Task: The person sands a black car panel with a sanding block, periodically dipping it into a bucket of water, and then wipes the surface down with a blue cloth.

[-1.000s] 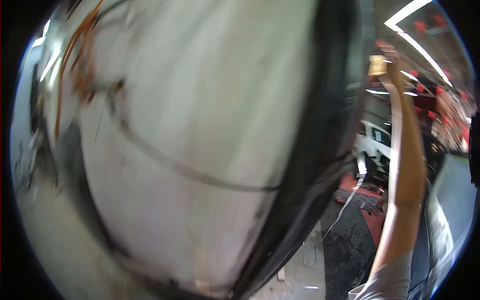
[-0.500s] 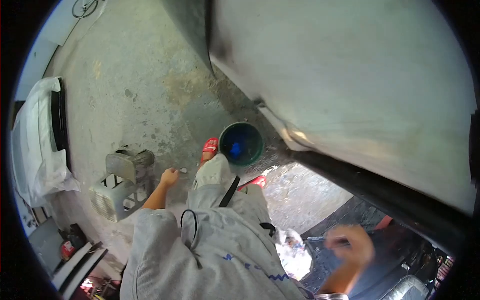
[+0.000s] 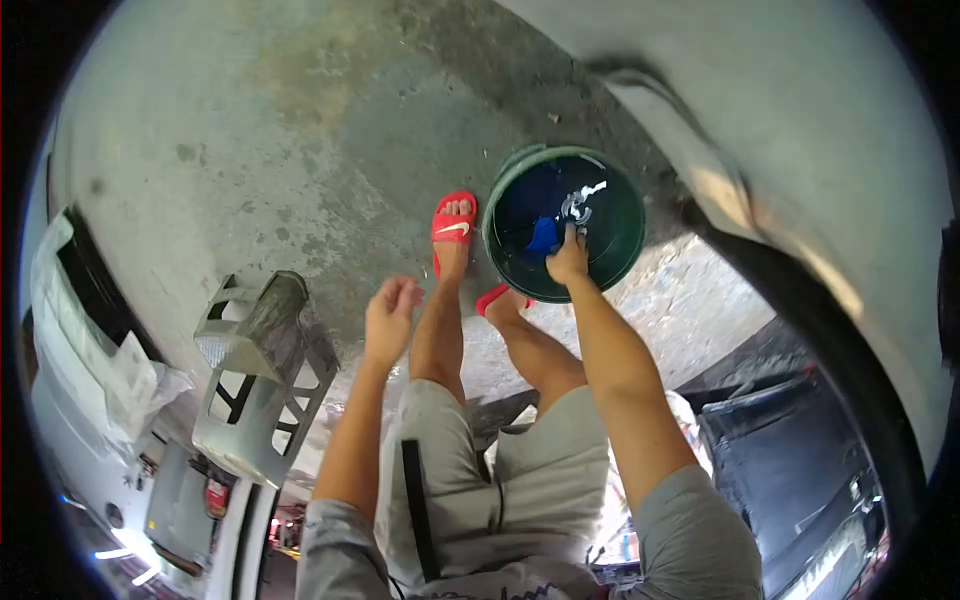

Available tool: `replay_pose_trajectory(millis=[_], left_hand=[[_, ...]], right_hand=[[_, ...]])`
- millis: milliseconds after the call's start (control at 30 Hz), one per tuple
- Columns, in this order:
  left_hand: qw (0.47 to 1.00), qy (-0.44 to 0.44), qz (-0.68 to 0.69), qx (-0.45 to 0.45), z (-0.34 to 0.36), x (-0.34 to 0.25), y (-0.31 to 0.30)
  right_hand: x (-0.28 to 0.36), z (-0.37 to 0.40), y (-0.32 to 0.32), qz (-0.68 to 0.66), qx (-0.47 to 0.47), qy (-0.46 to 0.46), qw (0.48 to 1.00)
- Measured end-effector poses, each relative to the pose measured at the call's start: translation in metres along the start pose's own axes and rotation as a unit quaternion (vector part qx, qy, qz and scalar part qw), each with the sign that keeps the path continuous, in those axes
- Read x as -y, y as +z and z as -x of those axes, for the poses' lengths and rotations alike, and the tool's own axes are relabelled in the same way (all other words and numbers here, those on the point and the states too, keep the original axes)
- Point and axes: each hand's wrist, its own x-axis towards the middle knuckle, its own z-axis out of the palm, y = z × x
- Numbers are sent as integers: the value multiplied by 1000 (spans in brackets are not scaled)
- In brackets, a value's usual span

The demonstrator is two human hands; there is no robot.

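Observation:
A green bucket [image 3: 492, 232] of dark water stands on the floor in front of my feet. My right hand [image 3: 570, 258] reaches down into it, its fingertips at the water, where ripples catch the light. A blue item [image 3: 543, 235] lies in the water just left of those fingers. Whether the fingers grip anything is hidden by the water. My left hand [image 3: 394, 312] hangs over my left leg with its fingers loosely curled and apart, holding nothing, to the left of a red sandal [image 3: 454, 229].
Grey-white vehicle bodywork [image 3: 840, 150] fills the upper right, with a dark curved edge below it. A grey slotted part [image 3: 245, 410] rests on the floor at left. Plastic-wrapped panels [image 3: 90, 360] lie farther left. A black panel [image 3: 780, 450] is at lower right.
My right hand has moved from the lower right into the bucket. The view has tipped down and closer, so the bucket looks larger. My left hand has loosened from a closed shape.

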Motion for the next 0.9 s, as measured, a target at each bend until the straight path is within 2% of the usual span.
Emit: replay_pose_trajectory(millis=[33, 100, 133, 167, 233, 267, 333, 433, 500, 533, 567, 600, 633, 667, 733, 767, 833, 867, 900], left_hand=[[1000, 0, 12, 14, -2, 22, 23], [997, -1, -58, 47, 3, 16, 52], [991, 9, -113, 76, 9, 13, 63], [990, 3, -114, 87, 14, 11, 75], [978, 42, -128, 162, 11, -9, 100], [972, 73, -120, 191, 11, -8, 108], [965, 118, -145, 186, 15, -35, 127], [945, 140, -214, 205, 4, -63, 138], [888, 286, -302, 197, -4, -73, 146], [879, 313, -284, 221, -14, -63, 151], [877, 316, -286, 223, -23, -54, 155], [899, 199, -225, 319, -30, -50, 159], [897, 73, -158, 407, -34, -44, 161], [896, 71, -161, 408, -34, -45, 161], [902, 108, -251, 333, -29, -55, 159], [901, 105, -254, 336, -24, -64, 158], [947, -1, -266, 181, -13, -95, 155], [955, -47, -229, 183, -6, -115, 154], [954, -44, -231, 184, -9, -104, 155]], right_hand=[[-5, -15, 16, 67, 22, -32, 997], [-26, -37, 30, -31, 175, -41, 983], [-25, -25, 28, -116, 107, -21, 987], [-22, -7, 13, -115, 109, -8, 987], [-8, 18, -39, -215, 98, 37, 971], [-11, 32, -44, -269, 26, 22, 962], [4, 68, -87, -334, -26, -34, 942], [26, 123, -154, -393, 10, -43, 919], [22, 145, -171, -452, 26, -74, 888], [21, 154, -175, -455, 21, -73, 887], [23, 160, -179, -501, 7, -80, 862], [22, 162, -182, -546, -6, -88, 833], [18, 163, -186, -548, -8, -88, 832], [13, 162, -187, -523, -28, -70, 849], [8, 160, -193, -474, -76, -14, 877], [3, 162, -193, -477, -76, -9, 876], [-9, 165, -194, -538, -45, 53, 840], [-10, 168, -199, -561, -57, 33, 825], [-9, 171, -203, -563, -61, 33, 824]])
